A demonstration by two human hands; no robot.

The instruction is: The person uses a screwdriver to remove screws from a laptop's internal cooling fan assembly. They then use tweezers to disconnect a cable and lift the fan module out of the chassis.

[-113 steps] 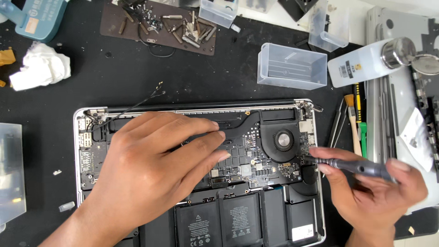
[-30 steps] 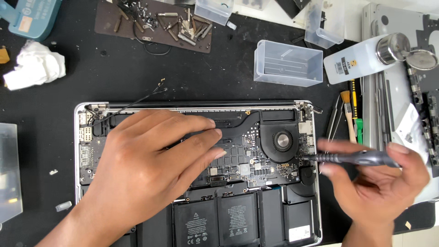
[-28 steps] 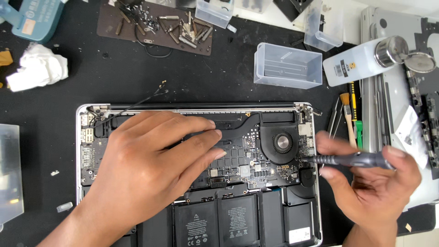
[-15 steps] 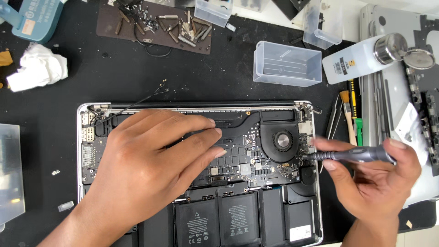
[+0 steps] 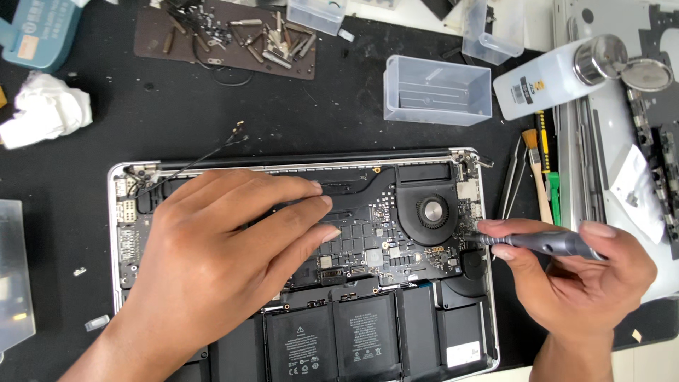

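Laptop (image 5: 304, 283), back cover off, lies open-side up on black mat (image 5: 318, 113), centre-bottom of view; batteries along the near edge, fan (image 5: 431, 212) at upper right of the board. Left hand (image 5: 226, 247) rests flat on the logic board, fingers together and spread over the heatpipe, palm down, gripping nothing, just pinning the chassis. Right hand (image 5: 573, 276) is wrapped round a slim grey screwdriver (image 5: 544, 244), thumb and forefinger pinching near the tip end, tip touching the board's right edge just below the fan, beside the small port board. Vs approx 4 s back: driver sat lower and more angled, hand further down-right; since then it has levelled out and the tip has crept slightly up/in toward the same corner, w/ small wrist shifts in between. Left hand hasn't budged. Reads as driver seated on a fastener at that corner and being worked, though the screw itself is too small to make out. Clear plastic bin (image 5: 438, 88), white bottle (image 5: 544, 78), brush (image 5: 537, 177) sit beyond the right edge; crumpled tissue (image 5: 46, 110) far left.
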